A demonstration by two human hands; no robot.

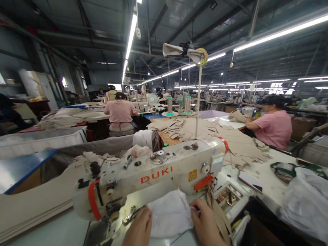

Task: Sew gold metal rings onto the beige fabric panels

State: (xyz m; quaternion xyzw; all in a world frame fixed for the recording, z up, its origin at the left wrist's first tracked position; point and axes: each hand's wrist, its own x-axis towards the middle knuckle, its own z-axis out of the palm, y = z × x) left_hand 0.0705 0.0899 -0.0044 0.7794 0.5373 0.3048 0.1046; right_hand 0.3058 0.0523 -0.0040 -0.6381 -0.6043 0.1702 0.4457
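A white piece of cloth (171, 215) lies on the bed of a sewing machine (160, 175) marked DUKI. At its left edge, beside the metal presser foot (131, 212), is my left hand (139, 228), its fingers closed together on the fabric; their tips are partly hidden. My right hand (204, 223) pinches the cloth's right edge between thumb and fingers. The cloth spans the gap between both hands, slightly wrinkled. Beige strips (219, 220) hang down just right of my right hand.
Beige cut panels (29, 207) are stacked at left, more pieces (208, 130) behind the machine. A parts tray (229, 195) and a white plastic bag (310, 204) are at right. A thread stand pole (198, 99) rises behind. Two people in pink (120, 110) sit farther off.
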